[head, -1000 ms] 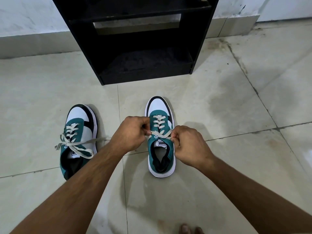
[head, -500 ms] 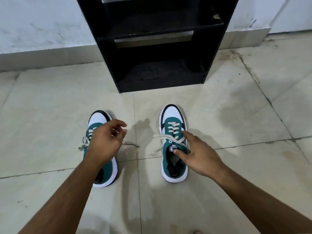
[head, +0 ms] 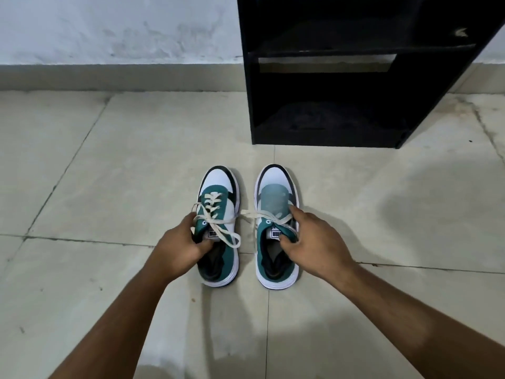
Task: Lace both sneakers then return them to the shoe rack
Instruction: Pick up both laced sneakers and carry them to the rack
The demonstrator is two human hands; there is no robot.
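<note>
Two teal, white and black sneakers stand side by side on the tiled floor, toes pointing at the wall. My left hand grips the collar of the left sneaker, thumb inside the opening, fingers on its outer side. My right hand grips the right sneaker the same way at its tongue and outer edge. Both carry cream laces; loose ends trail between the shoes. The black shoe rack stands beyond them to the right, and its lower shelf shows no shoes.
The rack backs onto a pale wall with a tiled skirting. Beige floor tiles with dark grout lines spread all round the shoes. Damp-looking patches mark the floor at the right.
My hands let go of the right sneaker's laces and each took hold of a sneaker. The left sneaker now stands close beside the right one. The view has swung left, so the rack sits further right.
</note>
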